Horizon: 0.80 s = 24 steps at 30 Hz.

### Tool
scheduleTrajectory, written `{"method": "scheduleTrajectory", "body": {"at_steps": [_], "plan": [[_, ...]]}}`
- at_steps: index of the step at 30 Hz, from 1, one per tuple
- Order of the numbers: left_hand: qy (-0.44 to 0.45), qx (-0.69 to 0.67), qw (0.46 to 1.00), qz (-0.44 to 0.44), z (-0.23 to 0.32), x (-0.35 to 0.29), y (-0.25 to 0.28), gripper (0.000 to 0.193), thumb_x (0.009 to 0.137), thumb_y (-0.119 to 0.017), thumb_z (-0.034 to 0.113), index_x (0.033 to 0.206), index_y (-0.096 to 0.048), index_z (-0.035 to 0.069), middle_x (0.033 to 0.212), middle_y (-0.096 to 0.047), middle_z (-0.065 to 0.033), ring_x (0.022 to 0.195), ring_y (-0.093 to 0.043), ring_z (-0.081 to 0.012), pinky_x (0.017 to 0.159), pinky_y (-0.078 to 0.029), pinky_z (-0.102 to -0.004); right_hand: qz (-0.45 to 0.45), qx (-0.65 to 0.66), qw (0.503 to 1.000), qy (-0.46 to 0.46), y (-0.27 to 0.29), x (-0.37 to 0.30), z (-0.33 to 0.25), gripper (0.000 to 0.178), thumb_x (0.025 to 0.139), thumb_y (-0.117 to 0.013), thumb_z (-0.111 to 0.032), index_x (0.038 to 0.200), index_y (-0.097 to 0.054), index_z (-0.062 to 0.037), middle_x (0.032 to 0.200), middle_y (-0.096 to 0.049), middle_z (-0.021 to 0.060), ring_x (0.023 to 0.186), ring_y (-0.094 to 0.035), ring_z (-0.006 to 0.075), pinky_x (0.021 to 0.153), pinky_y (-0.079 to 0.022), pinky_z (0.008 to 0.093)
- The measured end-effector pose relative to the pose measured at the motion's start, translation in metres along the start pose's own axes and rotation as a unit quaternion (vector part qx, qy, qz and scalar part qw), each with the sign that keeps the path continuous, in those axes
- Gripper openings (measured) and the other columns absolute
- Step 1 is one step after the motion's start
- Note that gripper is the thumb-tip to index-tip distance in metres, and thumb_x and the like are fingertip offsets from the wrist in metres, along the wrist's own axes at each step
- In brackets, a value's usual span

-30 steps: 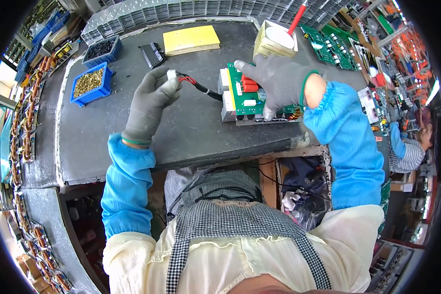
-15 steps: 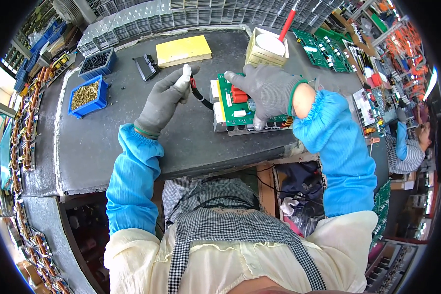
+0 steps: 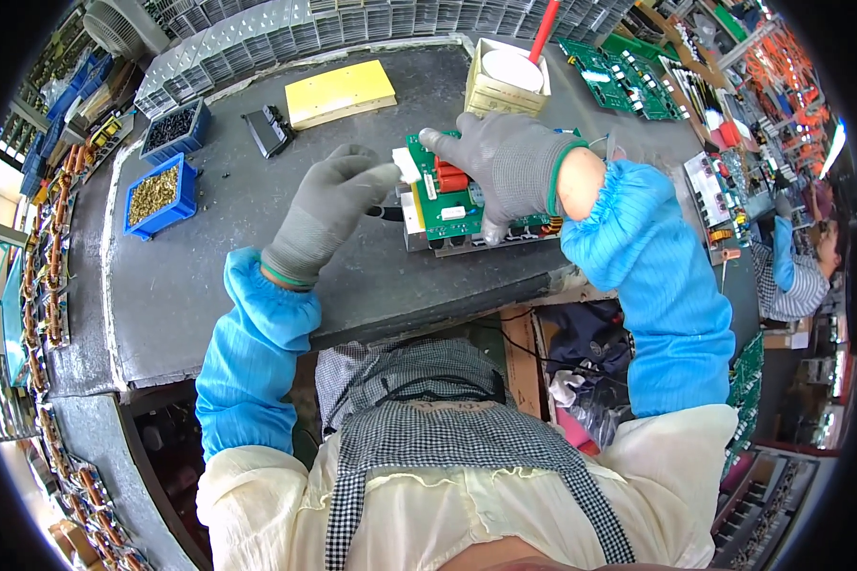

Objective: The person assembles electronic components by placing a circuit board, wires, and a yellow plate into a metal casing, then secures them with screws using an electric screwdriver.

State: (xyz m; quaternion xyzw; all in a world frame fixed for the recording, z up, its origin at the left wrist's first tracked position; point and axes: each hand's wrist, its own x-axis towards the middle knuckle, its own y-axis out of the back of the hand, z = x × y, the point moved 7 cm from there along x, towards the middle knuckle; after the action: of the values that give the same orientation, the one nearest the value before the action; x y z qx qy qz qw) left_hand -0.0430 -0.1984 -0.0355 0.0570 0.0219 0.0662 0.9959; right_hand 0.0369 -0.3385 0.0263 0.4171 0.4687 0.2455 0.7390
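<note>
1. Blue plastic bin point(image 3: 189, 193) of small brass-coloured parts, on dark grey surface point(image 3: 257, 285), well apart from both hands.
2. Left hand point(image 3: 328, 209), grey glove: fingers curled, tips nearly together, apparently pinching small white plastic connector point(image 3: 407, 165); exact grip partly hidden.
3. Black-sleeved cable point(image 3: 385, 212) shows below left hand, beside board; link to connector hidden.
4. Green circuit board point(image 3: 435, 204) with red cylindrical components: on surface, connector at its left edge; contact unclear.
5. Right hand point(image 3: 519, 171), grey glove: spread wide over board, no closed grip visible.
6. Step, judged: positioning connector while steadying board. Next move calls for steady board, careful fingertip alignment.
</note>
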Motion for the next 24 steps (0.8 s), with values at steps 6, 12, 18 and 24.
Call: {"method": "scheduleTrajectory", "body": {"at_steps": [6, 12, 18, 24], "plan": [[0.022, 0.095, 0.995, -0.004, 0.005, 0.011, -0.016, 0.028, 0.094, -0.070, 0.016, 0.099, -0.071, -0.012, 0.107, -0.059, -0.0066, 0.089, -0.064, -0.0137, 0.079, -0.055, -0.0283, 0.003, 0.009, 1.000, -0.007, -0.003, 0.001, 0.002, 0.135, 0.053, -0.099, -0.046, 0.163, -0.029, -0.0098, 0.138, -0.057, 0.0193, 0.121, -0.063, 0.0366, 0.098, -0.054, 0.0454], [0.053, 0.091, 0.994, -0.014, 0.014, 0.012, -0.024, 0.024, 0.093, -0.069, 0.013, 0.095, -0.070, -0.011, 0.106, -0.056, -0.0045, 0.087, -0.061, -0.0120, 0.075, -0.054, -0.0269, 0.067, 0.039, 0.997, 0.026, -0.002, -0.003, 0.005, 0.135, 0.046, -0.101, -0.037, 0.159, -0.035, -0.0048, 0.124, -0.061, 0.0227, 0.108, -0.067, 0.0389, 0.091, -0.057, 0.0453], [0.064, 0.112, 0.992, -0.002, 0.018, 0.015, -0.027, 0.027, 0.093, -0.069, 0.015, 0.097, -0.070, -0.012, 0.105, -0.060, -0.0068, 0.085, -0.065, -0.0138, 0.074, -0.057, -0.0279, 0.074, 0.033, 0.996, 0.024, -0.002, -0.005, 0.004, 0.132, 0.048, -0.101, -0.038, 0.160, -0.036, -0.0081, 0.125, -0.061, 0.0215, 0.107, -0.068, 0.0378, 0.090, -0.057, 0.0458], [0.070, 0.180, 0.981, 0.017, 0.022, 0.017, -0.027, 0.030, 0.093, -0.069, 0.017, 0.096, -0.072, -0.014, 0.105, -0.064, -0.0101, 0.083, -0.070, -0.0168, 0.074, -0.060, -0.0297, 0.061, 0.015, 0.998, 0.014, -0.007, -0.004, 0.007, 0.131, 0.050, -0.101, -0.040, 0.160, -0.036, -0.0096, 0.128, -0.060, 0.0215, 0.109, -0.067, 0.0380, 0.090, -0.058, 0.0465]]}}
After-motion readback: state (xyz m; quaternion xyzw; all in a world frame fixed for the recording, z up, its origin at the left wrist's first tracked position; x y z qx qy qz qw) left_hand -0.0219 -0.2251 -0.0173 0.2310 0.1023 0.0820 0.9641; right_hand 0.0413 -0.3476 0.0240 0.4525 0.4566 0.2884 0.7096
